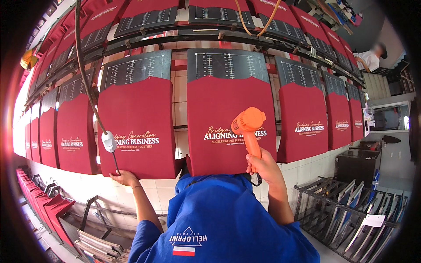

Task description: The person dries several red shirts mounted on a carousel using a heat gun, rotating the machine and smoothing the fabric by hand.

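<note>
An orange hair dryer (pixel 251 125) is gripped by its handle in my right hand (pixel 265 167), which is closed around it. The dryer hangs over the white and gold print of a maroon shirt (pixel 228 101) straight ahead of me, covering part of the lettering. That shirt lies flat over a dark board (pixel 228 63) with white ruler marks. At the lower edge of the maroon shirt (pixel 136 105) to its left, my left hand (pixel 125 179) pinches a thin black cord (pixel 115 161). A white plug connector (pixel 108 141) joins this cord to a thicker cable (pixel 83 74) hanging from above.
More maroon shirts on boards run left (pixel 76 131) and right (pixel 302 118), with another row beyond a dark metal rail (pixel 184 37). An orange cable loop (pixel 258 33) hangs at the back. A rack of frames (pixel 342 215) stands at lower right; a person (pixel 370 59) is at far right.
</note>
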